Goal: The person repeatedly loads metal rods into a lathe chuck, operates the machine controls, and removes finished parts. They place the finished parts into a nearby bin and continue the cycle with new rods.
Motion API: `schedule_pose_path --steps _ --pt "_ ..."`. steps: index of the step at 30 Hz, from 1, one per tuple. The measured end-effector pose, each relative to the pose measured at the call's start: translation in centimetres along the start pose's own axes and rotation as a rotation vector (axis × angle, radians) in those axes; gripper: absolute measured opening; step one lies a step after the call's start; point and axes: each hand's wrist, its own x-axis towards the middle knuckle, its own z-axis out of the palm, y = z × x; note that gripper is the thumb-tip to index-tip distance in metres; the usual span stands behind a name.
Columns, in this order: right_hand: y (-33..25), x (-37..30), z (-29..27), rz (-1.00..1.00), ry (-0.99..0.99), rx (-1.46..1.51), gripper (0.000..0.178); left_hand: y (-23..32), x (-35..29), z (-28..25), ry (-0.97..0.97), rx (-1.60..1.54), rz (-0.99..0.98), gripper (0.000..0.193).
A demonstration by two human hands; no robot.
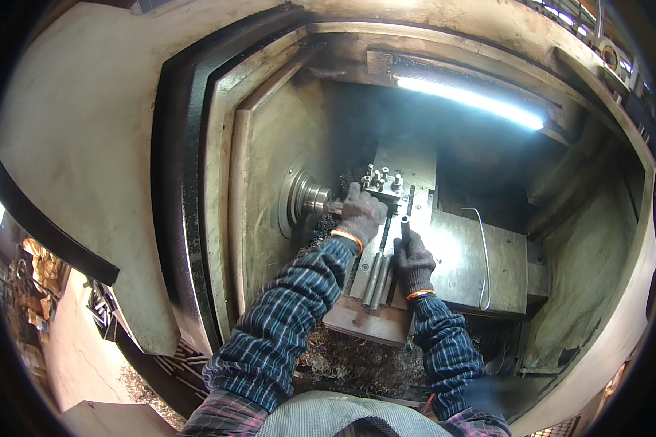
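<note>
Inside a lathe, my left hand (364, 214), in a dark knit glove, is closed at the end of a short metal rod (334, 207) that sticks out of the round spindle chuck (307, 199). Its fingertips are partly hidden. My right hand (415, 264), gloved the same way, grips a metal tube (405, 227) that stands up out of the fist with its hollow end showing. Just left of that hand, two more metal tubes (376, 280) lie side by side on the slide. Beyond my left hand sits a tool block (383, 182) with several bolts on top.
A lit tube lamp (470, 102) spans the back wall. A bent pale rod (484, 262) rests over the flat metal cover (503, 255) at right. Curled metal chips (357, 357) fill the tray below. The machine's door edge (189, 182) stands at left, with several loose rods (186, 368) near it.
</note>
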Motion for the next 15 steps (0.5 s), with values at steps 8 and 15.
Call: schedule_pose_path --steps 8,15 --pt "0.3 0.0 -0.1 -0.028 -0.083 -0.043 0.046 -1.0 -15.5 -4.4 0.59 -1.25 -0.436 0.03" --pt "-2.1 3.5 -0.3 -0.277 -0.253 -0.41 0.044 -5.3 -31.4 -13.2 0.896 -1.777 -0.481 0.038"
